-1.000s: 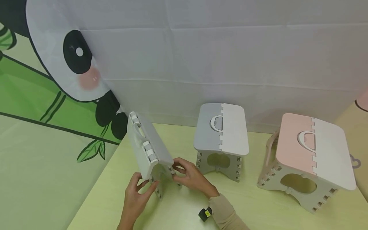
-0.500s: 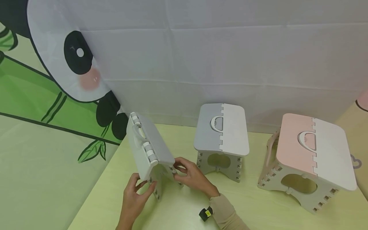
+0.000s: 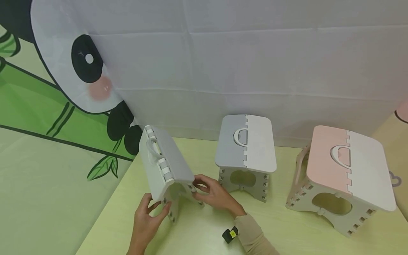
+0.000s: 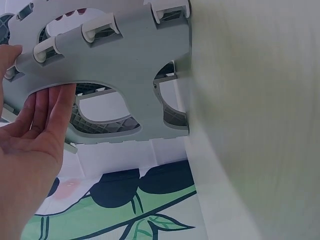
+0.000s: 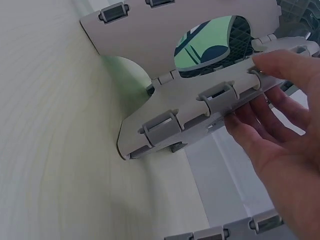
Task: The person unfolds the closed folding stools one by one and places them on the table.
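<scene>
A half-folded grey-and-white folding step stool (image 3: pixel 173 156) stands on the table at the left, its top bent in a peak along the hinge with the handle. My left hand (image 3: pixel 146 221) grips its left leg panel (image 4: pixel 145 55); in the left wrist view the fingers reach into the panel's oval opening and the thumb lies over the hinged edge. On the other side my right hand (image 3: pixel 216 194) holds the right leg's hinged edge (image 5: pixel 200 105), thumb on one face and fingers behind. The front panel is creased inward between the two legs.
A smaller-looking unfolded grey-and-white stool (image 3: pixel 245 143) stands behind my right hand. An unfolded pink-and-white stool (image 3: pixel 347 166) is at the right. A panda-printed cloth (image 3: pixel 207 63) hangs behind the table (image 3: pixel 197 237). A black-and-yellow device (image 3: pixel 230 234) sits at my right wrist.
My left hand has shifted slightly left with the left leg, and the stool's two halves have spread a little wider. My right hand keeps its hold, moving very slightly right.
</scene>
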`<control>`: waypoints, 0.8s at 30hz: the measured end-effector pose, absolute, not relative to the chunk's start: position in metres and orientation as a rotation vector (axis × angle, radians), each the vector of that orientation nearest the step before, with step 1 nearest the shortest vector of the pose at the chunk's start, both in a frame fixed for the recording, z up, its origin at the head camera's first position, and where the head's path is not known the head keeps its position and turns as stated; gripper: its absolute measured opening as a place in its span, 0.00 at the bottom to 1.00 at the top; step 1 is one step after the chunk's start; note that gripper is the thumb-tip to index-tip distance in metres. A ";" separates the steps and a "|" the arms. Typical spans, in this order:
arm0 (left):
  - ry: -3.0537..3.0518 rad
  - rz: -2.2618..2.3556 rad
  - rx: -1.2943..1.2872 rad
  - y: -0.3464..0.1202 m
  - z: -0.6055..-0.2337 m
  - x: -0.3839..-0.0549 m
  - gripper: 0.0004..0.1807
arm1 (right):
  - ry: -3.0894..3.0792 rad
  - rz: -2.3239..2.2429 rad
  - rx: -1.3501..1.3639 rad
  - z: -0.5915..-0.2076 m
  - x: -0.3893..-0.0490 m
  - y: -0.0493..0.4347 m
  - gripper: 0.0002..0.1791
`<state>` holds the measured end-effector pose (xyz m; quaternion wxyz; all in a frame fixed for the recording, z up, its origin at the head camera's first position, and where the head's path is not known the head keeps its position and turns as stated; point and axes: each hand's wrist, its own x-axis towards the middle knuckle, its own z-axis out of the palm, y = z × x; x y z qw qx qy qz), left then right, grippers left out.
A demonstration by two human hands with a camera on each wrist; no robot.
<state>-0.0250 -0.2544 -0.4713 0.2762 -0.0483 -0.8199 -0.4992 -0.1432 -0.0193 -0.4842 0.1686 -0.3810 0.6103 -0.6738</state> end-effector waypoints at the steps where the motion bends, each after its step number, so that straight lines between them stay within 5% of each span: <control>1: -2.201 -1.340 -0.134 -0.255 -0.471 -0.025 0.27 | 1.729 -1.912 -1.081 -0.484 -0.143 -0.019 0.23; 24: -2.201 -1.319 -0.122 -0.260 -0.469 -0.021 0.27 | 1.807 -1.899 -1.128 -0.488 -0.143 -0.019 0.25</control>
